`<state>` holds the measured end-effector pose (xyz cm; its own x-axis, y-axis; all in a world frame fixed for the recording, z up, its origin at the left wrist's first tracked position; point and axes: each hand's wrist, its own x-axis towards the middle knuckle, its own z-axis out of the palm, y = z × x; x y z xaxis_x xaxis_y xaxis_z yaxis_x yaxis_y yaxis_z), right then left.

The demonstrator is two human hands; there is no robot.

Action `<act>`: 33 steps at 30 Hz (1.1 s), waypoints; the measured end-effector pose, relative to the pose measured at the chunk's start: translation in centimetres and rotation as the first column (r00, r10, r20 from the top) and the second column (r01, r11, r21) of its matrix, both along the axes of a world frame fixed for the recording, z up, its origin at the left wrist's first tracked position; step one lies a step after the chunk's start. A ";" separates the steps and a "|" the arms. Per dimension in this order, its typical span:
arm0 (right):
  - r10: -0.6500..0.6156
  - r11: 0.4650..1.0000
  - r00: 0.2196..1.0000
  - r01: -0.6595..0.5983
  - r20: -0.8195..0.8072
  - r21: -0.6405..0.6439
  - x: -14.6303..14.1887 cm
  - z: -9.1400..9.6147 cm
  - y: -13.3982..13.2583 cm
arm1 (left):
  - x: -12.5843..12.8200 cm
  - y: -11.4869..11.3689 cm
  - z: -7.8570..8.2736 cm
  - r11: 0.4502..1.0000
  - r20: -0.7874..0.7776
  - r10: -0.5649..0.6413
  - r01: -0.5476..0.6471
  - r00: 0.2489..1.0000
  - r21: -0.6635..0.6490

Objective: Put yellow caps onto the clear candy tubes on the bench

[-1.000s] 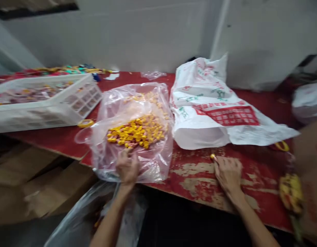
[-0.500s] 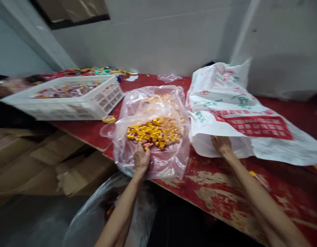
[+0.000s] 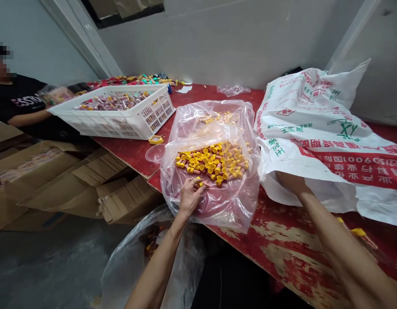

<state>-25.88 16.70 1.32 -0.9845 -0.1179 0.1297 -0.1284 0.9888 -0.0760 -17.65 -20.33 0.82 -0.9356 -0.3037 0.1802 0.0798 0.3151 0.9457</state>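
My left hand (image 3: 190,196) is at the near edge of a pile of small yellow-capped tubes (image 3: 214,161), its thumb and fingers closed on one of them. The pile lies in the mouth of a clear plastic bag (image 3: 230,206), and more pieces show dimly through the film behind. My right hand (image 3: 292,183) reaches into the mouth of a white woven sack (image 3: 301,124) with red and green print. The sack hides its fingers. Beside my right forearm, a few yellow-capped tubes (image 3: 359,233) lie on the worn red table (image 3: 276,240).
A white crate (image 3: 130,122) full of wrapped pieces stands at left, a co-worker (image 3: 24,103) behind it. Colourful pieces (image 3: 134,80) are heaped at the back. Cardboard boxes (image 3: 66,180) sit below the table, and a plastic-lined container (image 3: 127,257) stands by my left arm.
The view has swung left, bringing the co-worker into sight. My left hand now pinches a yellow-capped tube at the pile's edge. The fingers of my right hand have gone out of sight in the sack.
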 end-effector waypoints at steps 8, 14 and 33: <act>-0.128 0.988 0.988 0.134 -0.082 0.081 5.9 -0.4 1.8 | 0.1 1.2 1.2 0.870 0.056 -0.034 0.002 0.998 0.493; -0.141 0.976 0.978 0.163 -0.153 0.142 7.8 -1.2 1.9 | 1.1 2.1 3.5 0.636 0.184 -0.173 -0.032 0.968 0.771; -0.288 0.951 0.956 0.278 -0.056 -0.134 8.0 -2.6 1.4 | 6.4 1.2 4.7 0.458 0.094 -0.201 0.009 0.975 0.889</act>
<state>-17.89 18.12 -1.27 -0.9622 0.1858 0.1993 0.1454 0.9688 -0.2009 -11.25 -19.16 5.51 -0.9548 -0.1075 -0.2770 -0.1287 -0.6906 0.7117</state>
